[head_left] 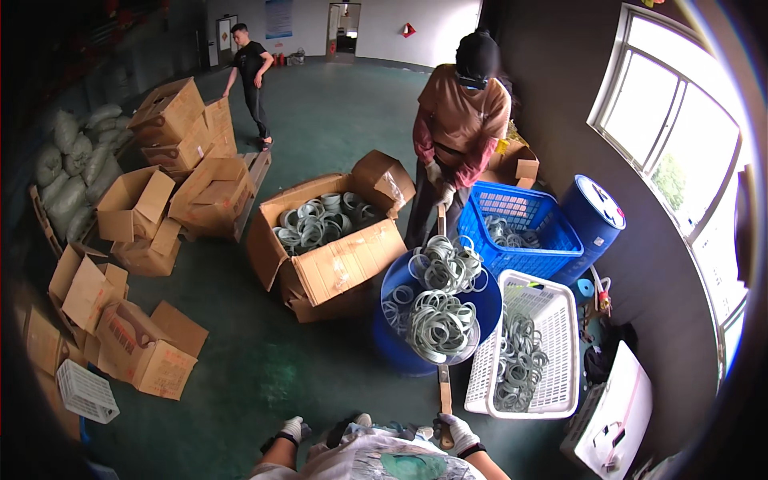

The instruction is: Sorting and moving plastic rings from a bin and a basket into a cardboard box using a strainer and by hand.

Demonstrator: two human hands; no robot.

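Pole (442, 376), ring-laden: right hand (456, 433) grip closed on its end; left hand (292, 429) grip indiscernible. Risk: tilt slides rings (442, 320) off beside blue barrel (392, 340).

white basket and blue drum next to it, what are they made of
The white basket looks like moulded plastic: a matte latticed wall and rim with regular square holes. The blue drum also looks plastic, judging by its smooth, even blue wall with a slight sheen, though painted metal cannot be excluded. The pale grey-green rings piled over it look like rubber or plastic; unclear which.
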